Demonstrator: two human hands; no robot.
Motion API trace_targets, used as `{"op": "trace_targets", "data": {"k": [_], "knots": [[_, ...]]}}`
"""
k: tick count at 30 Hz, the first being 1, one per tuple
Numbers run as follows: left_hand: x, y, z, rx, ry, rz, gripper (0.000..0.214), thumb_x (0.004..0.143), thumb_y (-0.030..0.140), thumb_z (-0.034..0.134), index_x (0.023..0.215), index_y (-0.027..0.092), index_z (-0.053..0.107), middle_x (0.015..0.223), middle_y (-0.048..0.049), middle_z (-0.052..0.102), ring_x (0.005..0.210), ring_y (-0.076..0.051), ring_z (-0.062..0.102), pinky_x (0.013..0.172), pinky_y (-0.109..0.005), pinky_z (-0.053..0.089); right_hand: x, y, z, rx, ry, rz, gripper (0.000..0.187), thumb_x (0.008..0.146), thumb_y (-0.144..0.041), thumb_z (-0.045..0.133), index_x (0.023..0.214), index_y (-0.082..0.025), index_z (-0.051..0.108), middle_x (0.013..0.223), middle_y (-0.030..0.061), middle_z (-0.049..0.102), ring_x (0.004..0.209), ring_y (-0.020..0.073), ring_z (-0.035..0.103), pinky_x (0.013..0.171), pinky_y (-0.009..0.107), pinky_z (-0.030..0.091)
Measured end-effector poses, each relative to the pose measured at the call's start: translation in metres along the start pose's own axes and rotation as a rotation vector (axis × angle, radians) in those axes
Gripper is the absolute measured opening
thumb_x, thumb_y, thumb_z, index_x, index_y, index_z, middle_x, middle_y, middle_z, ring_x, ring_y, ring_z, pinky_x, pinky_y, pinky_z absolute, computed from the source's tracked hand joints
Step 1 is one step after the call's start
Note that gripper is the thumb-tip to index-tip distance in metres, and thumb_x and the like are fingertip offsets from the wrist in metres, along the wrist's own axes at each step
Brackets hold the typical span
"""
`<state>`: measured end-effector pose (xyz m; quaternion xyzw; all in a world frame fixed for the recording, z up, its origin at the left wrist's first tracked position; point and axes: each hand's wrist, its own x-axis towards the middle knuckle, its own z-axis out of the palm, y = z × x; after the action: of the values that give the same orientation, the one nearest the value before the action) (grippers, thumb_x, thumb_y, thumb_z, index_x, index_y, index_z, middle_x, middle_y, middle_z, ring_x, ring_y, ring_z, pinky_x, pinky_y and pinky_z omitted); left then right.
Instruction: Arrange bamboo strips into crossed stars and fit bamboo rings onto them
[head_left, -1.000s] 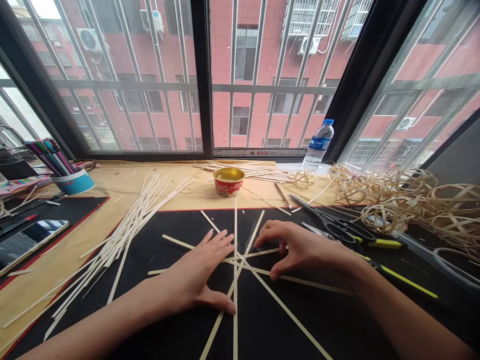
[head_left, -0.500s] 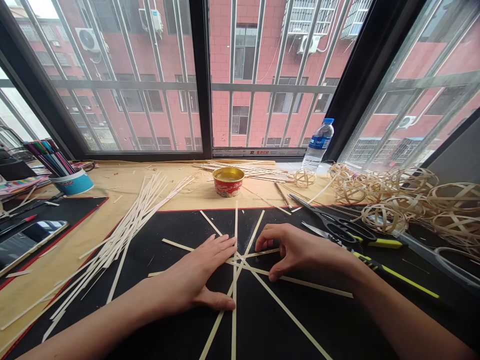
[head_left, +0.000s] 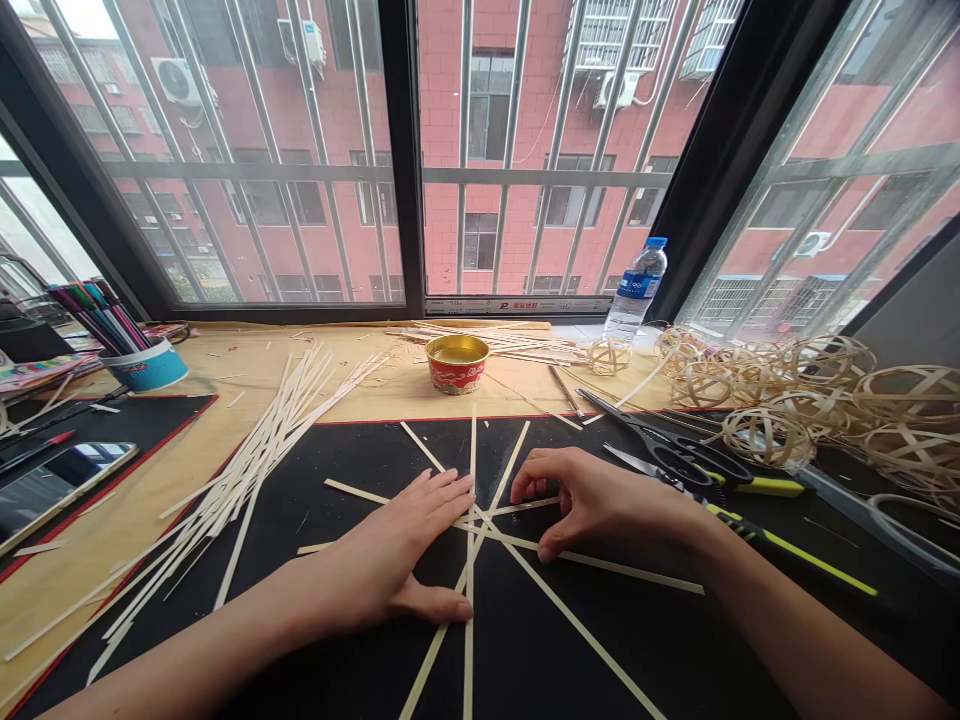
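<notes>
Several pale bamboo strips (head_left: 577, 625) lie crossed in a star on the black mat (head_left: 585, 680). My left hand (head_left: 409, 535) rests flat over the star's left side, fingers stretched out and thumb apart on the upright strip. To the right of the crossing is my right hand (head_left: 577, 505), its fingers bent and the thumb held apart from them. That thumb touches the strip running to the lower right, and the curled fingertips are close to the strip above it. Parts of the left strips are hidden under my left hand.
Loose strips (head_left: 255, 450) are heaped at left. A red tin (head_left: 457, 372) stands behind the mat. Scissors (head_left: 667, 440), a yellow-black cutter (head_left: 795, 550), woven balls (head_left: 772, 425) and a water bottle (head_left: 636, 290) are at right. At far left are a phone (head_left: 64, 490) and a pen cup (head_left: 146, 365).
</notes>
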<state>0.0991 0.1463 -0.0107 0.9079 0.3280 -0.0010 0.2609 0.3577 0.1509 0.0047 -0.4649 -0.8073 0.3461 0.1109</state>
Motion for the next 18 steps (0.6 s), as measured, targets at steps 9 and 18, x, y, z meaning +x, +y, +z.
{"op": "trace_targets", "data": {"k": [9, 18], "knots": [[-0.0006, 0.0014, -0.0011, 0.002, -0.007, 0.004, 0.09, 0.077, 0.056, 0.066, 0.148, 0.022, 0.023, 0.155, -0.0101, 0.02, 0.144, -0.03, 0.01, 0.116, -0.052, 0.015, 0.0003, -0.0002, -0.0001, -0.005, -0.008, 0.022, 0.045, 0.057, -0.041, 0.082, 0.093, -0.018, 0.068, 0.095, 0.0042, 0.065, 0.09, 0.0221, 0.059, 0.073, 0.029, 0.047], [-0.0023, 0.0077, -0.0066, 0.062, 0.028, 0.016, 0.09, 0.074, 0.054, 0.07, 0.146, 0.019, 0.029, 0.155, -0.0154, 0.022, 0.143, -0.031, 0.015, 0.115, -0.056, 0.01, -0.0052, -0.0053, -0.0013, -0.117, -0.011, 0.034, 0.048, 0.052, -0.04, 0.085, 0.092, -0.02, 0.067, 0.098, 0.0037, 0.063, 0.091, 0.0223, 0.057, 0.075, 0.028, 0.044]]}}
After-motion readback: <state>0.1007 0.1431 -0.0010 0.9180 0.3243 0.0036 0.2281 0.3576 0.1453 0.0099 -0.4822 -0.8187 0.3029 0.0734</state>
